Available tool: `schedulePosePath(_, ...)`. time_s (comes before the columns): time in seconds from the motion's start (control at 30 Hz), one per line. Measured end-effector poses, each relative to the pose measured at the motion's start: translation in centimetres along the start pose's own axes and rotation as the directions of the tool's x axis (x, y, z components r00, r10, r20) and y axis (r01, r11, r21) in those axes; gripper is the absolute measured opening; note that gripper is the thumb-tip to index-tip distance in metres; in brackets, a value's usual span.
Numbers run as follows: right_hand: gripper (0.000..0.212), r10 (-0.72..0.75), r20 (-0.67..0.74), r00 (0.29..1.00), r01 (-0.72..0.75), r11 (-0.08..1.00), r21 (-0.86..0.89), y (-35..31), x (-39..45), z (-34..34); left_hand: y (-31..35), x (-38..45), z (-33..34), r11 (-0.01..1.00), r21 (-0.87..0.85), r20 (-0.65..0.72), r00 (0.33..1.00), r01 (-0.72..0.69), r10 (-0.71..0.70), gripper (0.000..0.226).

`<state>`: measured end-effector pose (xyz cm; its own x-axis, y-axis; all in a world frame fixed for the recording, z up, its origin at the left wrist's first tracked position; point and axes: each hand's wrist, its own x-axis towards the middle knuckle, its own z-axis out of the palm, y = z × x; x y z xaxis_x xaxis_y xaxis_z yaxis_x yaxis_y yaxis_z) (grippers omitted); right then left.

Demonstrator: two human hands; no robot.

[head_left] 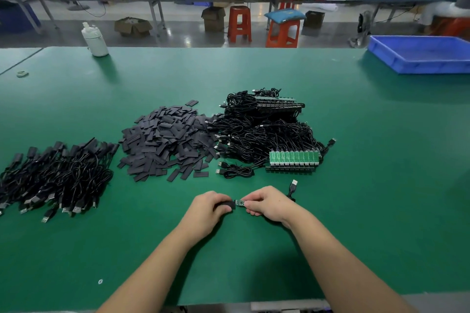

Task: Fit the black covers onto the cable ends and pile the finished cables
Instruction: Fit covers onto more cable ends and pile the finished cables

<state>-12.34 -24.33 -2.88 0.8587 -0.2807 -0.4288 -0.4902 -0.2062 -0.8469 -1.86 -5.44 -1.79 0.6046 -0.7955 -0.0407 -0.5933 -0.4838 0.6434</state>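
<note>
My left hand [208,207] pinches a black cover [227,205] near the front of the green table. My right hand [267,203] grips a cable by its small green circuit-board end [239,202], whose tip meets the cover's opening. The cable's USB plug [294,182] sticks up behind my right hand. A heap of loose black covers [167,140] lies ahead at centre. To its right is a tangle of uncovered cables [264,129] with a strip of green boards [293,157]. The pile of covered cables [56,175] lies at the left.
A white bottle [95,40] stands at the table's far left edge. A blue tray [422,54] sits at the far right corner. Beyond the table are orange stools [239,24], cardboard boxes and another long workbench.
</note>
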Motion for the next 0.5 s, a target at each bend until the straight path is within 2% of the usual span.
schedulePosePath(0.17, 0.013, 0.018, 0.028, 0.999, -0.019, 0.999, 0.039, -0.11, 0.04, -0.27, -0.25, -0.27, 0.26, 0.985, -0.169, -0.117, 0.992, 0.029, -0.05, 0.016)
schedulePosePath(0.5, 0.015, 0.029, 0.045, 0.999, -0.033, 0.996, 0.086, -0.62, -0.27, -0.3, -0.14, -0.31, 0.63, 0.969, -0.247, -0.13, 0.991, 0.012, -0.046, 0.017)
